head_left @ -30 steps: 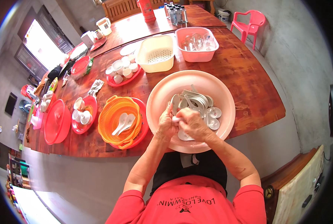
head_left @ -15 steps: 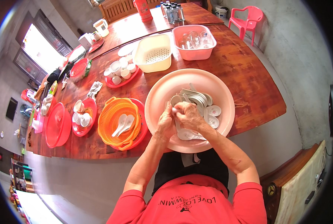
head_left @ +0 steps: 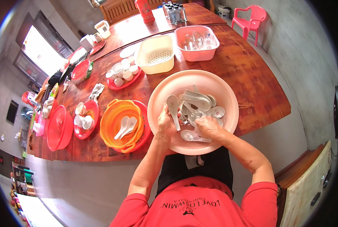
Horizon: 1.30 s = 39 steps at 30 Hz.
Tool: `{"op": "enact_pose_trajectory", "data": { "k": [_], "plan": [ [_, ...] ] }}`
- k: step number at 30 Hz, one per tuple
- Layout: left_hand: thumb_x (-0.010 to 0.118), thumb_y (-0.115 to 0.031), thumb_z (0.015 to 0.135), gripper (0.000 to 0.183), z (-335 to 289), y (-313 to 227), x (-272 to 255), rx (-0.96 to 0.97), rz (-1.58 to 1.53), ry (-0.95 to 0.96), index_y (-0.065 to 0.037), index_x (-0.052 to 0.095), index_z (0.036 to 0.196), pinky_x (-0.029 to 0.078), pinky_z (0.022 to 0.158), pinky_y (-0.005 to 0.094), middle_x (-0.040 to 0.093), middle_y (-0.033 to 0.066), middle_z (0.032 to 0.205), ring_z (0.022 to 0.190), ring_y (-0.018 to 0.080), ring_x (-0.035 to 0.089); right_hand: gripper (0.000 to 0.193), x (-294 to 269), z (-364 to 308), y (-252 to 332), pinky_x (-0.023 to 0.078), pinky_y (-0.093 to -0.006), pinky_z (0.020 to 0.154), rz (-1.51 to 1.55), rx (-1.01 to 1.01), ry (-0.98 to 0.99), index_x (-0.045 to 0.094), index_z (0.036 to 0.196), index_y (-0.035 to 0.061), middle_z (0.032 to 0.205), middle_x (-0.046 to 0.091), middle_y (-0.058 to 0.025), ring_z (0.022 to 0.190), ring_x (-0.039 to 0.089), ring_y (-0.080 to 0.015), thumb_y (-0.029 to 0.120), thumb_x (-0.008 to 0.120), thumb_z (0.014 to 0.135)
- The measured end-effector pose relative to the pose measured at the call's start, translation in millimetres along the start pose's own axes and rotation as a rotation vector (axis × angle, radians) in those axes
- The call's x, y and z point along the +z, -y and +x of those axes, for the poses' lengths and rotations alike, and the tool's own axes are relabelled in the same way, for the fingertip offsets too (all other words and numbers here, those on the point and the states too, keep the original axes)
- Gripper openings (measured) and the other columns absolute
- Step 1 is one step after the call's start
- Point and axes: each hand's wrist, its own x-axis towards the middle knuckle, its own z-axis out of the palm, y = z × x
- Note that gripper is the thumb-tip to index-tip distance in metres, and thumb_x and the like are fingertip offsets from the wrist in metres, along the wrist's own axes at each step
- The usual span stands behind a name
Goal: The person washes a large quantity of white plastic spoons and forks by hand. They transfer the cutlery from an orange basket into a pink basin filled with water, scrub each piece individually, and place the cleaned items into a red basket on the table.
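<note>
A big pink basin (head_left: 229, 99) stands on the wooden table in front of me, holding several white ceramic soup spoons (head_left: 197, 101) and small dishes. My left hand (head_left: 164, 123) grips one white spoon (head_left: 173, 109) by its handle at the basin's left side. My right hand (head_left: 208, 126) rests low in the basin, fingers closed among the spoons; I cannot tell what it grasps. To the left sits an orange colander (head_left: 121, 123) with two white spoons (head_left: 125, 126) in it, set in a red basin.
Behind the basin stand a cream strainer basket (head_left: 155, 55) and a pink tub (head_left: 197, 42) of glasses. Red plates with white cups (head_left: 122, 72), a red lid (head_left: 59, 126) and other dishes line the left. A pink plastic chair (head_left: 252, 19) stands far right.
My hands have separated: the left moved to the basin's left side with a spoon held up, the right dropped lower among the spoons.
</note>
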Motion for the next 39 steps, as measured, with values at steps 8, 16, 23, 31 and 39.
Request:
{"op": "enact_pose_trajectory", "data": {
  "k": [8,16,23,31,39],
  "plan": [
    [0.029,-0.046,0.095,0.043,1,3,-4,-0.142,0.054,0.275,-0.015,0.048,0.118,0.052,0.056,0.0366,0.059,0.0069,0.100,0.070,0.0210,0.060,0.017,-37,31,34,0.047,-0.0366,0.061,0.798,-0.055,-0.671,0.056,0.085,0.0019,0.069,0.056,-0.0111,0.065,0.059,-0.0232,0.008,0.064,0.071],
    [0.032,-0.042,0.096,0.041,-1,7,9,-0.048,-0.166,0.327,-0.012,0.049,0.118,0.046,0.089,0.0401,0.057,0.0069,0.111,0.103,0.0230,0.055,0.012,-11,59,48,0.049,-0.0425,0.069,0.506,-0.051,-0.791,0.058,0.087,0.0086,0.085,0.054,-0.0136,0.079,0.058,-0.0347,0.012,0.060,0.076],
    [0.039,-0.041,0.095,0.040,-12,12,16,0.041,-0.128,0.144,-0.005,0.052,0.108,0.050,0.070,0.0309,0.059,0.0078,0.092,0.078,0.0166,0.056,0.009,0,22,39,0.046,-0.0441,0.069,0.572,-0.260,-0.514,0.060,0.085,0.0083,0.082,0.054,-0.0154,0.079,0.057,-0.0357,0.012,0.055,0.078],
    [0.047,-0.042,0.091,0.037,-11,3,20,0.048,0.118,0.031,-0.012,0.053,0.113,0.047,0.060,0.0273,0.061,0.0029,0.092,0.074,0.0123,0.055,0.014,-3,-7,7,0.046,-0.0414,0.072,0.512,-0.130,-0.377,0.063,0.086,0.0068,0.082,0.057,-0.0173,0.078,0.058,-0.0340,0.012,0.057,0.074],
    [0.045,-0.017,0.094,0.031,-28,7,38,0.242,0.020,0.305,-0.013,0.039,0.124,0.051,0.077,0.0320,0.057,0.0059,0.105,0.085,0.0149,0.056,0.018,-5,38,27,0.045,-0.0383,0.072,0.798,-0.018,-0.668,0.062,0.089,0.0057,0.085,0.055,-0.0167,0.079,0.056,-0.0304,0.010,0.059,0.072]
  ]
}}
